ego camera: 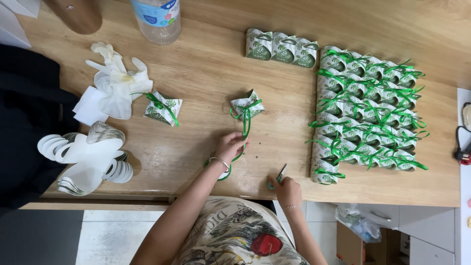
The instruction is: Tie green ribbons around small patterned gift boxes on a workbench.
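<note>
So with our left hand (pixel 229 145) pinching the green ribbon tail (pixel 245 128) off the small leaf-print paper favour box (pixel 247 104) and our right hand (pixel 286 189) gripping the scissors (pixel 281 173), we'd keep it taut and snip clean.

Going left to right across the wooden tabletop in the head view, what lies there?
Stack of flat white cutouts → white gloves → tied favour box → left hand on the ribbon of another tied box → right hand with scissors → block of ribboned boxes.
</note>
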